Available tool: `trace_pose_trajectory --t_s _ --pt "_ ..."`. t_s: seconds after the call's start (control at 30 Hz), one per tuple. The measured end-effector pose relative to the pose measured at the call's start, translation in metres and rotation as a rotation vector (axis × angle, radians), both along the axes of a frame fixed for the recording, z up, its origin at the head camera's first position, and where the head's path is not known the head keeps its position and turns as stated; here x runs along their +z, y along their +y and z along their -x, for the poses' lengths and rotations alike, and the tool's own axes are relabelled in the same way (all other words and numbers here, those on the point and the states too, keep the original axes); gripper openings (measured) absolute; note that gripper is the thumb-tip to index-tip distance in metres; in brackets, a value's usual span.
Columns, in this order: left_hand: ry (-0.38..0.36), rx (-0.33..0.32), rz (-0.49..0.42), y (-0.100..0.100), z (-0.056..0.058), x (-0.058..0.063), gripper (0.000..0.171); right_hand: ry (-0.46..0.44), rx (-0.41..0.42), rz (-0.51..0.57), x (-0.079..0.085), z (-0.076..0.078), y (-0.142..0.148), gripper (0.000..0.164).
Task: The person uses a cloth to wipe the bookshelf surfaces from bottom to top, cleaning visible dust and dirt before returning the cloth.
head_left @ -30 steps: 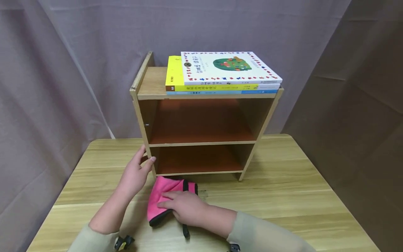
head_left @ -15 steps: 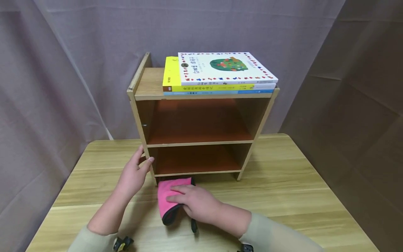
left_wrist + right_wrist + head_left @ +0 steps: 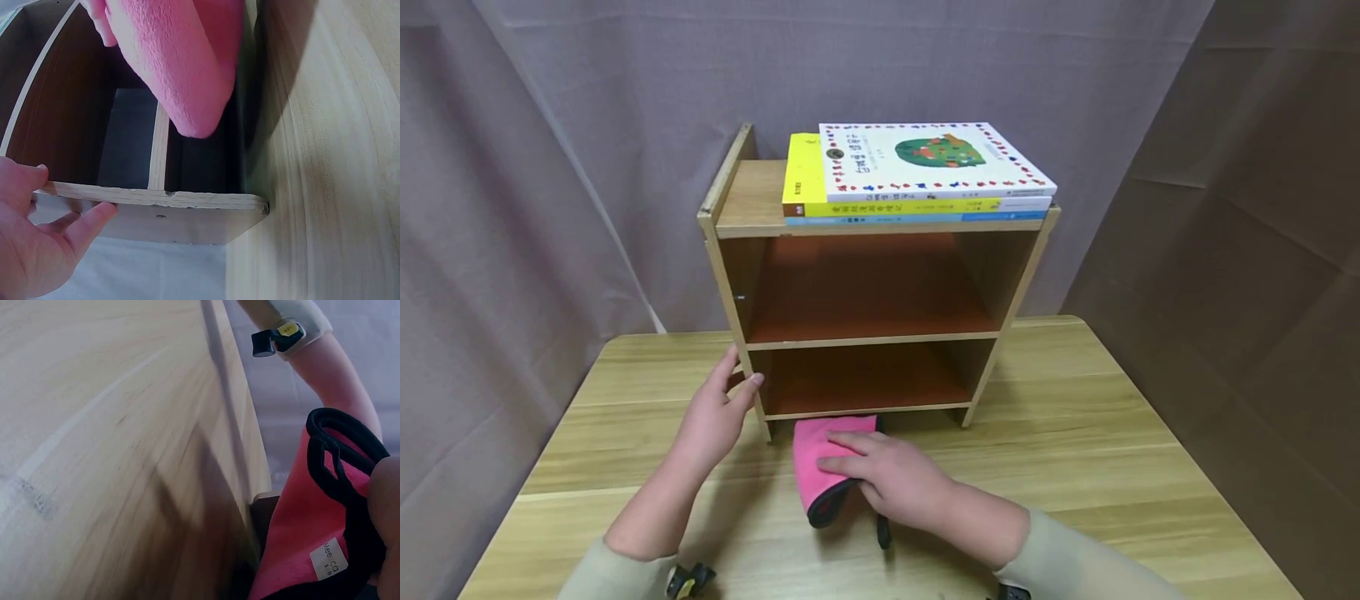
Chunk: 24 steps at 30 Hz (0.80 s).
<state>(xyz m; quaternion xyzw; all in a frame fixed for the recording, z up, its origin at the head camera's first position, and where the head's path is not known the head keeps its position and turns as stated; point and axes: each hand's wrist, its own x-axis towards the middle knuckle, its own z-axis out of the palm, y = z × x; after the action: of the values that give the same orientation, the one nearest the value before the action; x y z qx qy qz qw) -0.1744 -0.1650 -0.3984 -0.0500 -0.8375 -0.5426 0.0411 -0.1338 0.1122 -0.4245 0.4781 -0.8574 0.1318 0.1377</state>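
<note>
A small wooden shelf unit (image 3: 872, 342) stands on the table. My left hand (image 3: 707, 421) holds its left side panel (image 3: 169, 197) by the front edge, thumb on one face and fingers on the other. My right hand (image 3: 902, 479) grips a folded pink cloth (image 3: 814, 467) with black edging, fingers on top and thumb hidden beneath. The cloth is at the front edge of the bottom shelf board (image 3: 917, 408), close over the tabletop. In the right wrist view, a white label (image 3: 329, 559) shows on the cloth, beside the bunched black edging.
On the unit's top lie several stacked books, with a white picture book (image 3: 925, 162) uppermost and a yellow one (image 3: 803, 171) sticking out below it. A purple-grey curtain (image 3: 587, 83) hangs behind the wood-grain table (image 3: 1075, 467); a brown one (image 3: 1240, 250) hangs at right.
My right hand has slid the pink cloth to the right along the bottom shelf's front. The left hand stays on the side panel. The whole scene shifts slightly left in the head view.
</note>
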Motion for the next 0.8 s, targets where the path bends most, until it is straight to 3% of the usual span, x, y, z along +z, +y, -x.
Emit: trace_pose_trajectory --t_s 0.8 --pt "0.007 -0.009 -0.004 0.0 0.001 -0.001 0.064 0.162 -0.045 0.171 0.033 -0.002 0.037 0.061"
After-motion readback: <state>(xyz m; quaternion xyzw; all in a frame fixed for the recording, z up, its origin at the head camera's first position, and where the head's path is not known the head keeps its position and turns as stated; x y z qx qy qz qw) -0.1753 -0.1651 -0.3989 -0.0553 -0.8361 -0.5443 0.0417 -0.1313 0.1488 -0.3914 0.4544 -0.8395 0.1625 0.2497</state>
